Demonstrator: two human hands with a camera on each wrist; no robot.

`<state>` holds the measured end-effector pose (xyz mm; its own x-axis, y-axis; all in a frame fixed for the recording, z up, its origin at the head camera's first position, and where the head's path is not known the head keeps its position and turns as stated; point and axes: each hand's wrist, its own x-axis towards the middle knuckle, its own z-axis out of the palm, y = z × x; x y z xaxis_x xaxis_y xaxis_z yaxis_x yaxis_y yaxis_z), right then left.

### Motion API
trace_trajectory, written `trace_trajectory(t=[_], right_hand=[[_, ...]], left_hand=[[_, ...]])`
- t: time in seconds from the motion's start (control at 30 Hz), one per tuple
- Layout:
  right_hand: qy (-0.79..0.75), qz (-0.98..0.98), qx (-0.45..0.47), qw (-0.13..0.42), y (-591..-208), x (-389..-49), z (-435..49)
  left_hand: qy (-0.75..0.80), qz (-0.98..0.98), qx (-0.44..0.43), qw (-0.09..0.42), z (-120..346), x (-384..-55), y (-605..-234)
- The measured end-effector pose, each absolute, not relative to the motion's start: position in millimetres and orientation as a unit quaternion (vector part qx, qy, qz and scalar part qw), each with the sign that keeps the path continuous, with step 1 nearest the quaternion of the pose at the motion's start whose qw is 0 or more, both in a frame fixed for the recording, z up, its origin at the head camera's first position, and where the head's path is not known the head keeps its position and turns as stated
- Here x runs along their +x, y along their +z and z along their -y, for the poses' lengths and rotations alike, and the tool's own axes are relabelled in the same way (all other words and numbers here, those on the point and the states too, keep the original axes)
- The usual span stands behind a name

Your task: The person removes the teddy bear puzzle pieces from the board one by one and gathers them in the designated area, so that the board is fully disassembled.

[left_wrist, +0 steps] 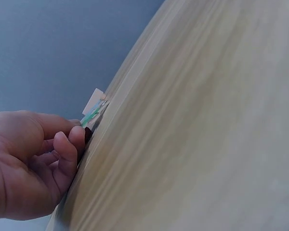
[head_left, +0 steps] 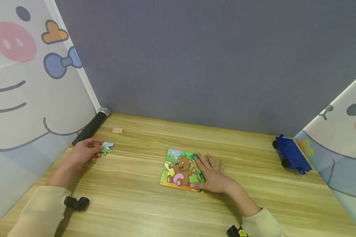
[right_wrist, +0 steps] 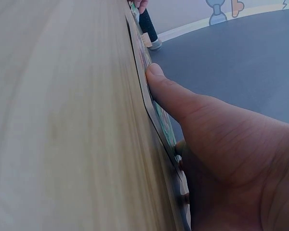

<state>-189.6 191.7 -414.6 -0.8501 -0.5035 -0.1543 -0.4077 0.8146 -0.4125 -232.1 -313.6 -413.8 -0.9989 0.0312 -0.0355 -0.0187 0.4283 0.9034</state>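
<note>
At the left of the head view, my left hand (head_left: 83, 151) pinches a small puzzle piece (head_left: 107, 146) with blue and green printing between thumb and fingers. In the left wrist view, that piece (left_wrist: 91, 115) shows nearly edge-on beyond the fingertips, close over the table. A square jigsaw puzzle (head_left: 178, 169) with a brown bear picture lies flat near the middle. My right hand (head_left: 215, 177) rests on its right side with fingers spread, covering part of the picture. The right wrist view shows the thumb (right_wrist: 171, 94) lying along the puzzle's surface.
A black microphone (head_left: 92, 127) with a silver head leans along the left wall, just behind my left hand. A small pale block (head_left: 117, 130) sits near the back edge. On the far right stands a blue toy cart (head_left: 292, 153) with black wheels. A grey panel (head_left: 195, 65) closes the back.
</note>
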Motion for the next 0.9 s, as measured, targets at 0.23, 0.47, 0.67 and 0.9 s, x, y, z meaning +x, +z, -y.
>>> trace_trajectory(t=[0.23,0.47,0.67,0.9], right_hand=[[-0.190,-0.942,-0.242,0.132,-414,-189,-192],[-0.189,-0.942,-0.242,0.133,-414,-189,-193],[-0.190,-0.942,-0.242,0.132,-413,-189,-192],[-0.189,-0.943,-0.241,0.132,-414,-189,-192]], left_hand=[[0.523,-0.852,0.003,0.020,308,-232,-413],[0.496,-0.868,0.010,0.015,303,-231,-412],[0.488,-0.873,0.010,0.011,300,-231,-412],[0.480,-0.877,0.014,0.012,299,-230,-412]])
